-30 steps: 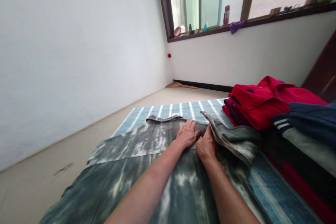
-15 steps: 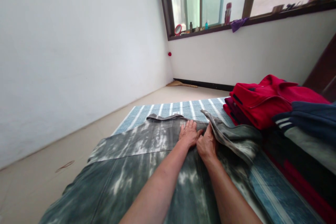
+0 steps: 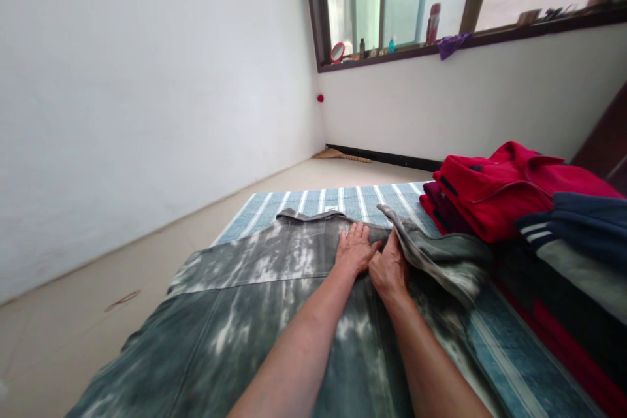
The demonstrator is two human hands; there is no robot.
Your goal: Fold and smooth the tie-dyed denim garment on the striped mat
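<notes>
A grey-green tie-dyed jacket (image 3: 274, 300) lies spread out, back side up, on a blue striped cloth (image 3: 318, 199). Its collar (image 3: 304, 215) points away from me. My left hand (image 3: 354, 249) rests flat on the upper back near the shoulder, fingers stretched out. Right beside it, my right hand (image 3: 389, 268) grips the jacket's right shoulder edge, its fingers partly hidden under the fabric. From there the right part of the jacket (image 3: 441, 255) stands up in a loose fold.
To the right are piled folded clothes, with a red jacket (image 3: 509, 183) and a navy-and-grey garment (image 3: 578, 228). A straw broom (image 3: 337, 155) lies by the far wall. A thin loop (image 3: 122, 300) is on the floor at left. Small items line the windowsill (image 3: 392, 52).
The view has shifted slightly. Both hands keep nearly the same place on the jacket, and the raised fold looks almost unchanged.
</notes>
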